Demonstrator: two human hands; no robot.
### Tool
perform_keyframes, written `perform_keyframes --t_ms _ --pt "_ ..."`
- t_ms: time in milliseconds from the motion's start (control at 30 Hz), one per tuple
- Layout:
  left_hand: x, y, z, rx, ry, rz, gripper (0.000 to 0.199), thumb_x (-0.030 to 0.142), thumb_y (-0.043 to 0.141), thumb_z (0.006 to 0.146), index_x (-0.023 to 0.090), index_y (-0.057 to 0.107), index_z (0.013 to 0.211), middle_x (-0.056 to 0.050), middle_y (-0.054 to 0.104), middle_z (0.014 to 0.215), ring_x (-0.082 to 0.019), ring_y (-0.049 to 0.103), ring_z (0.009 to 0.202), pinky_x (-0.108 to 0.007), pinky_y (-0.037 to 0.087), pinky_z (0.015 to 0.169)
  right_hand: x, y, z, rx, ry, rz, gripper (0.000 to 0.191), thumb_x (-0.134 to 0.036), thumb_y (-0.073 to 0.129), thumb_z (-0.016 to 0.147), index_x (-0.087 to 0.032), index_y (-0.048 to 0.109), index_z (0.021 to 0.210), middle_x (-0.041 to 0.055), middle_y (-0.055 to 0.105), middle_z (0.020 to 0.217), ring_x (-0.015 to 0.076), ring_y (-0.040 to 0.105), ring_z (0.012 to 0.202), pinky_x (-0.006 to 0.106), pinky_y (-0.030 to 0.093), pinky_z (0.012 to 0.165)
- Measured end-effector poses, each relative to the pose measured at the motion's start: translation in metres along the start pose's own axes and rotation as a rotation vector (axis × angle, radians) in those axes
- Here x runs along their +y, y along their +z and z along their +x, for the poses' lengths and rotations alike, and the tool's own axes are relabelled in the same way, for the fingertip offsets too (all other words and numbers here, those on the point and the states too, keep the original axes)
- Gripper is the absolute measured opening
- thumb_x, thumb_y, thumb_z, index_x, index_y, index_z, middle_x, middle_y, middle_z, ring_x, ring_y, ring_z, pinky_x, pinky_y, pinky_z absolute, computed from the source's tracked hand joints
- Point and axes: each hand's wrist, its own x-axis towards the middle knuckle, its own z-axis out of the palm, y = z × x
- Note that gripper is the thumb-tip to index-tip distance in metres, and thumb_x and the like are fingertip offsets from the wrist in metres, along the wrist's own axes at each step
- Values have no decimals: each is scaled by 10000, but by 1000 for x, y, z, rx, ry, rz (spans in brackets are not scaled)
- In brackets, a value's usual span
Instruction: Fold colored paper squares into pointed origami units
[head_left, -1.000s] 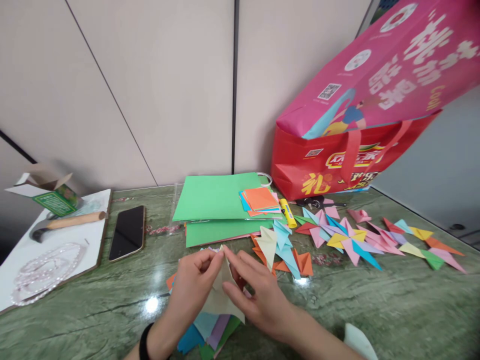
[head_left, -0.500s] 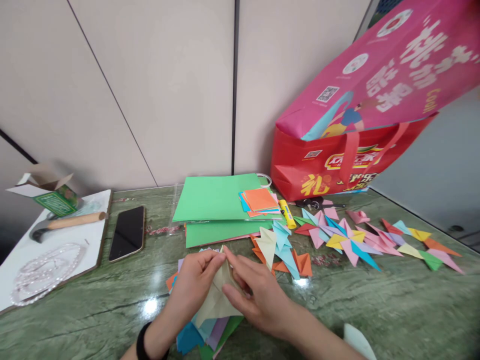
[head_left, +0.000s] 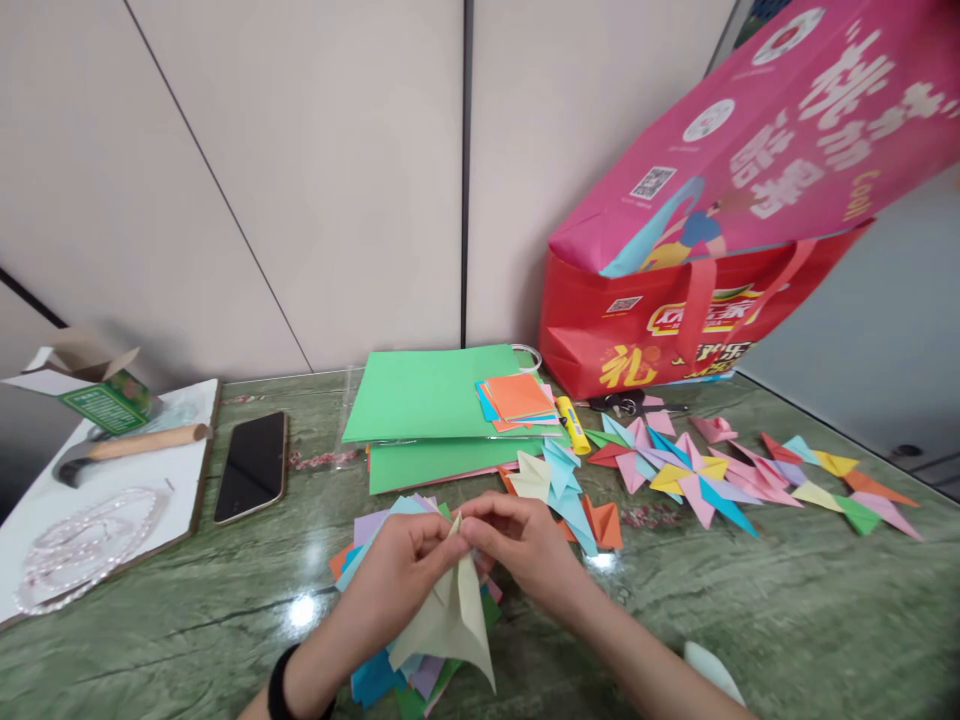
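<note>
A cream paper [head_left: 448, 622], creased and partly folded, hangs from the fingertips of both hands with its loose edge toward the camera. My left hand [head_left: 405, 565] pinches its upper tip from the left. On the right side of that tip, my right hand [head_left: 521, 545] is closed on the paper, thumb and forefinger together. Beneath the hands lies a fanned pile of coloured papers [head_left: 373, 680], partly covered by the cream paper. Just beyond my right hand are folded pieces in cream [head_left: 531, 478], light blue [head_left: 574, 515] and orange [head_left: 602, 524].
Green sheets [head_left: 435, 393] carry small orange squares [head_left: 519, 397]. A yellow glue stick [head_left: 574, 426] and many folded paper shapes [head_left: 686, 470] lie rightward, before a red bag [head_left: 585, 335]. At left are a phone [head_left: 253, 467], a hammer [head_left: 142, 443], beads [head_left: 90, 545] and a box [head_left: 112, 398].
My right hand has closed its fingers at the paper's tip, beside my left. The cream paper now hangs lower, its right part swung outward.
</note>
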Motion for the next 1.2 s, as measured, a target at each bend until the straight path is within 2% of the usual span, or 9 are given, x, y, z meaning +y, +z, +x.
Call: perform_keyframes --t_ms 100,333,500,667,833,1033,1200 --pt "1 4 -1 -26 -13 49 308 421 555 725 159 561 563 54 442 477 -96 340 458 -202 232 442 -2 -1 0 23 60 41 215 -361 661 687 -147 636 679 -31 543 553 76 472 465 199 399 453" --pt "3 6 0 13 -8 130 301 420 534 711 169 523 545 56 402 481 -103 324 473 -212 230 447 -4 -2 2 3 103 91 222 -361 690 650 -152 657 719 -12 598 642 91 509 548 218 433 523" --pt "-3 6 1 22 -2 238 302 391 501 733 173 468 528 64 333 489 -101 291 485 -218 209 449 -4 -2 1 -1 133 138 254 -377 713 619 -140 620 607 -22 573 590 79 479 512 216 396 508" --pt "1 7 0 -9 -37 179 305 401 491 733 178 446 529 63 356 482 -96 298 473 -214 212 439 -7 -2 1 14 106 152 296 -402 724 604 -141 593 557 -31 532 547 83 471 522 209 389 506" --pt "8 7 -2 -49 -90 107 307 408 482 727 179 459 524 54 406 473 -94 322 454 -211 219 433 -5 -2 3 -12 181 202 424 -548 562 714 -139 617 619 -8 543 569 91 487 487 211 387 443" --pt "3 7 0 -83 -79 126 295 398 486 734 159 501 562 47 417 512 -98 329 488 -212 232 455 -5 -2 2 17 155 98 331 -452 699 612 -146 573 598 -54 494 496 60 431 438 187 355 428" --pt "1 9 0 -73 -97 127 288 399 494 730 161 501 567 51 417 507 -96 324 479 -214 222 449 -2 1 0 70 133 -6 343 -470 642 660 -166 513 570 -64 453 439 65 396 389 184 312 357"
